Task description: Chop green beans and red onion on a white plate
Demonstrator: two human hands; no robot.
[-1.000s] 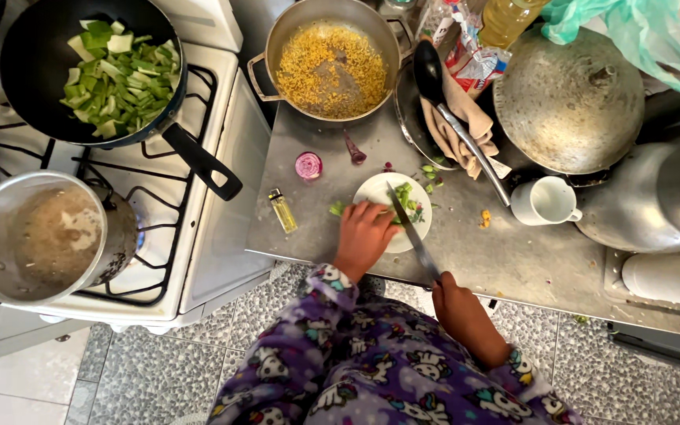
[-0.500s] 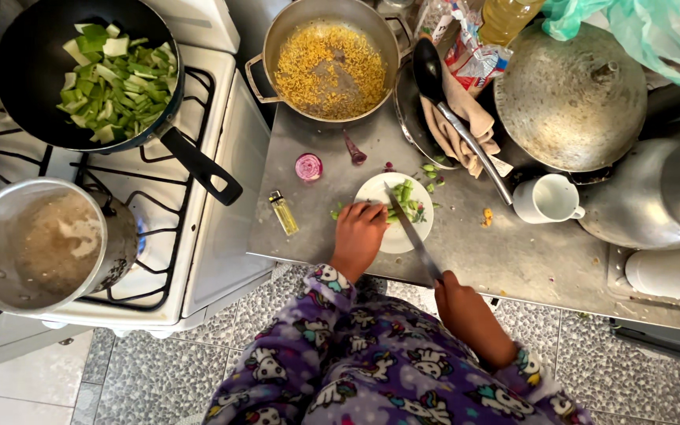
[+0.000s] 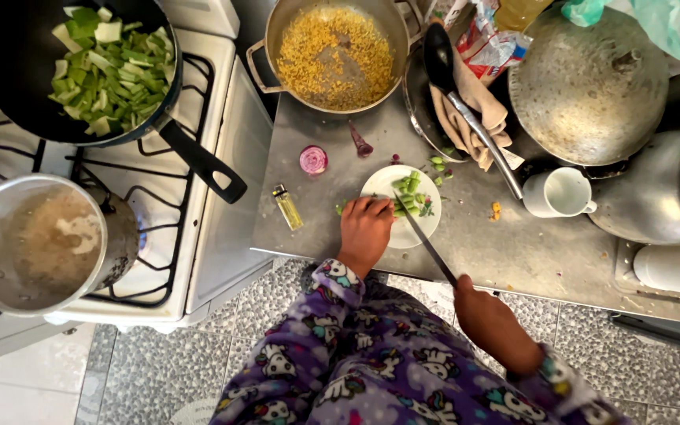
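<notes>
My left hand [image 3: 365, 228] rests fingers-down on the near edge of a small white plate [image 3: 419, 224], pressing on green vegetable pieces [image 3: 409, 194] that lie on it. In my right hand [image 3: 488, 313], off the counter's front edge, I grip the handle of a knife [image 3: 423, 236]. Its long blade slants up over the plate, and the tip sits among the greens next to my left fingers. Both sleeves are purple with a cartoon print.
A steel counter [image 3: 340, 228] carries half a red onion [image 3: 313, 160], a yellow lighter [image 3: 286, 206], a white mug [image 3: 560, 193], a pot of yellow grains [image 3: 336, 55] and a large lid [image 3: 588, 86]. On the stove sit a black pan of chopped greens [image 3: 100, 67] and a steaming pot [image 3: 41, 244].
The knife blade has shifted slightly across the plate between cuts. My left hand stays on the greens. The view has tilted a little.
</notes>
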